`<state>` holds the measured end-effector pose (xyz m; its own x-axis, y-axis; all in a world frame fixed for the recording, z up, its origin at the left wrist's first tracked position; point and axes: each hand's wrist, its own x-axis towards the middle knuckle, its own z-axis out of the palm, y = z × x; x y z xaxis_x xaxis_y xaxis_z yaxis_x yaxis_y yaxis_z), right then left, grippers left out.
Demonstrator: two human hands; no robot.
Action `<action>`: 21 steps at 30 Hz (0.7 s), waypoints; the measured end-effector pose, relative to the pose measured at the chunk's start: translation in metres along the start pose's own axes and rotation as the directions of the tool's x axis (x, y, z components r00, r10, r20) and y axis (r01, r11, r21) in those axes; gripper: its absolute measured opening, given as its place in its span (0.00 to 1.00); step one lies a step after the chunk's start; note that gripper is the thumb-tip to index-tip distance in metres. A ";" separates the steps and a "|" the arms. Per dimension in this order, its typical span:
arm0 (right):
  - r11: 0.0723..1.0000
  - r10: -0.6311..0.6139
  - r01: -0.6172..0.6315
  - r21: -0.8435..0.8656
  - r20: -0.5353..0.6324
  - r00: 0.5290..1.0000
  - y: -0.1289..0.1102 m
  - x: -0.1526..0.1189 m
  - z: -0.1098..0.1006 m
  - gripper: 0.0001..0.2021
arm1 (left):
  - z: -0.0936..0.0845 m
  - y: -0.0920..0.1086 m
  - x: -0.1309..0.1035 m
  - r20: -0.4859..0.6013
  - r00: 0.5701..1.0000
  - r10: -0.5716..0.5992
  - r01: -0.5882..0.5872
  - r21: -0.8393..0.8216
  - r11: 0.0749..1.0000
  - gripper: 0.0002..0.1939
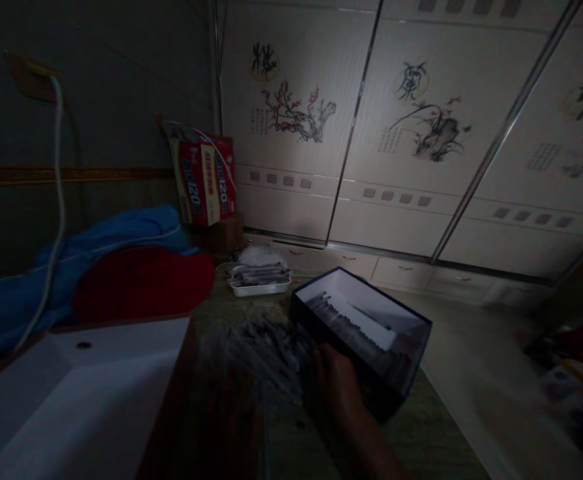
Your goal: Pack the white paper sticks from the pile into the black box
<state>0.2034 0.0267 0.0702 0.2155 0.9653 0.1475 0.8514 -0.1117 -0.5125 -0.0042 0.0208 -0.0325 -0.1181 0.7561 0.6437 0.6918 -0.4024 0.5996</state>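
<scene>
While the right hand rested against the dark rectangular cardboard box of thin sticks, finger state unclear, sorting seemed underway, calling next for a careful pinch.

A dim, greenish stone-look table top fills the lower middle of the frame. On it, right of centre, sits a dark rectangular cardboard box with a white lining, open at the top. Just left of the box lies a loose heap of thin grey sticks, blurred. Further back, near the middle of the frame, stands a shallow white plastic tray holding more of the same sticks. At lower left a large white flat-sided box rests at the table's edge.
</scene>
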 end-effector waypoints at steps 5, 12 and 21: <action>0.986 0.025 -0.021 -0.162 0.018 1.000 -0.008 0.022 0.006 0.13 | 0.002 0.001 -0.002 -0.019 0.987 0.157 -0.153 0.133 0.979 0.19; 0.969 0.004 -0.001 -0.248 0.011 1.000 -0.020 -0.002 -0.006 0.18 | -0.007 0.027 0.002 -0.032 0.946 0.322 -0.315 0.133 0.940 0.15; 0.973 -0.053 0.041 -0.227 -0.043 0.998 0.023 0.021 -0.089 0.16 | -0.008 0.046 -0.011 -0.033 0.995 0.092 -0.094 -0.083 0.992 0.13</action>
<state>0.2699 0.0239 0.1370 0.1910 0.9587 0.2108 0.9460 -0.1225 -0.3002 0.0232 -0.0095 -0.0083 -0.0777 0.6986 0.7113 0.6380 -0.5134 0.5739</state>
